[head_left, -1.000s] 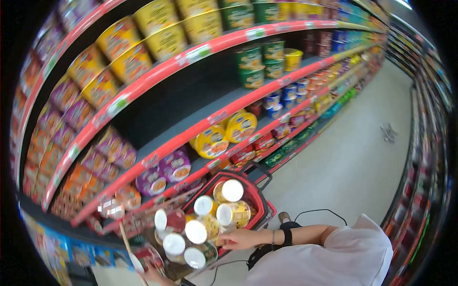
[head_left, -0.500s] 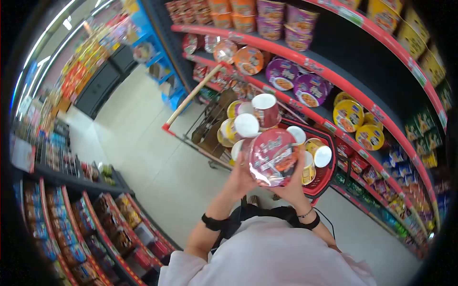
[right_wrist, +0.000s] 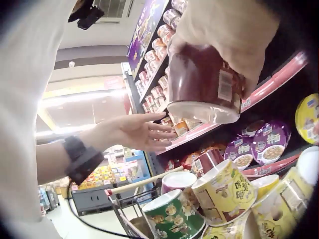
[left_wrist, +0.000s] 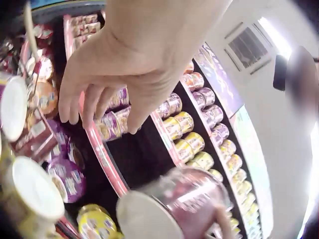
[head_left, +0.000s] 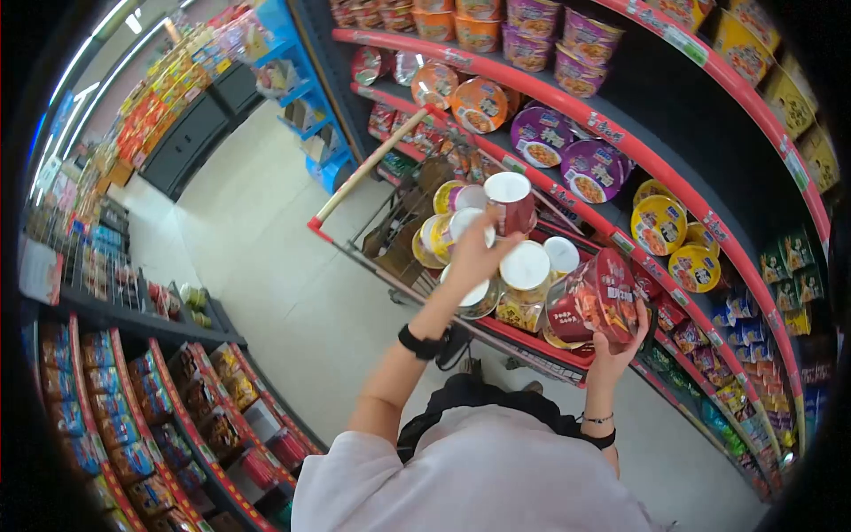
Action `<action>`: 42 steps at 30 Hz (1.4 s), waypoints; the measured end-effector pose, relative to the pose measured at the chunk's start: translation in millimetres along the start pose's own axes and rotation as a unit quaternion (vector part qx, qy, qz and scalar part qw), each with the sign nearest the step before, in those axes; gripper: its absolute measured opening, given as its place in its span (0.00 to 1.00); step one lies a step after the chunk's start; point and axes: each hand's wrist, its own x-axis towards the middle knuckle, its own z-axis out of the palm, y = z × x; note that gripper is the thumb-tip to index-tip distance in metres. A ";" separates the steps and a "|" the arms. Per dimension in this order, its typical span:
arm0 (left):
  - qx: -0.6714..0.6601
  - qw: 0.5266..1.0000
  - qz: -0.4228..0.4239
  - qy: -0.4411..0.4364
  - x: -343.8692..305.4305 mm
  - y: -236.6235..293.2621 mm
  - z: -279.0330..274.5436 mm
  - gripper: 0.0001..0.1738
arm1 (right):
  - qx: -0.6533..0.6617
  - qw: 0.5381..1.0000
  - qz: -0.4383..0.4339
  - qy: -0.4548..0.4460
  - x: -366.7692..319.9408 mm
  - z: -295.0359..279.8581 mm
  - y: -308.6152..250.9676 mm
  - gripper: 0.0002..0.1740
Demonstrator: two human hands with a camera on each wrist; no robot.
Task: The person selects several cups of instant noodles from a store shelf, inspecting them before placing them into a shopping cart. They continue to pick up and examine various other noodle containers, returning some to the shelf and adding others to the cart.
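My right hand (head_left: pixel 613 355) grips a dark red instant noodle cup (head_left: pixel 589 306) over the right part of the red shopping basket. The cup is tilted, and its pale base (right_wrist: pixel 204 112) points down in the right wrist view. My left hand (head_left: pixel 477 257), fingers spread and holding nothing, is above upside-down noodle cups with white bases. In the left wrist view, a gap separates that hand (left_wrist: pixel 119 64) from the held cup (left_wrist: pixel 194 201). Piled beneath are a yellow cup (right_wrist: pixel 224 191), a green cup (right_wrist: pixel 172 219) and another red cup (head_left: pixel 512 206).
The cart's wooden handle (head_left: pixel 372 168) extends toward the upper left. Beyond the cart, a red-edged shelf (head_left: pixel 523 89) bears purple noodle bowls (head_left: pixel 596 170) and yellow bowls (head_left: pixel 659 222). A low snack rack (head_left: pixel 168 408) stands at lower left, with pale floor (head_left: pixel 257 239) between.
My left hand first held the red cup at the cart's side; then both hands held it, lid up. Now the left has let go, and the right has carried it rightward, tilted.
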 end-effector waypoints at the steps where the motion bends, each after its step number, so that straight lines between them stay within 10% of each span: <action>1: 0.057 0.996 0.067 0.031 23.3 -15.8 4.0 0.40 | -0.008 1.000 0.022 0.012 -3.8 -2.8 -2.9 0.45; 8: 0.335 0.933 -0.123 -0.036 126.5 -80.4 51.2 0.77 | -0.046 0.995 0.030 0.086 -26.0 -24.4 -16.5 0.50; 12: 0.232 0.952 -0.137 -0.142 137.1 -86.3 49.9 0.76 | -0.056 0.989 0.027 0.134 -36.5 -53.4 -10.6 0.54; 18: 0.181 0.983 -0.038 0.016 125.7 -50.6 69.8 0.65 | -0.033 0.976 0.041 0.209 -37.7 -75.1 -12.2 0.54; 20: -0.078 0.997 -0.003 -0.009 119.9 -40.9 79.2 0.60 | -0.023 0.974 0.033 0.221 -36.1 -82.7 -12.2 0.55; 22: -0.346 0.919 -0.145 -0.124 80.1 30.4 83.7 0.53 | -0.047 0.980 0.051 0.188 -35.3 -91.8 -18.9 0.56; 26: -0.462 0.865 -0.134 -0.142 8.2 84.6 133.5 0.54 | -0.025 0.989 0.067 0.132 -44.0 -122.8 -30.4 0.58; 38: -0.259 0.931 0.181 -0.184 -222.8 223.2 343.8 0.58 | -0.104 0.968 -0.025 0.227 -113.3 -350.6 -108.2 0.57; 42: -0.416 0.872 -0.037 -0.255 -264.5 242.5 408.1 0.53 | -0.043 0.948 -0.043 0.313 -139.9 -411.6 -149.4 0.56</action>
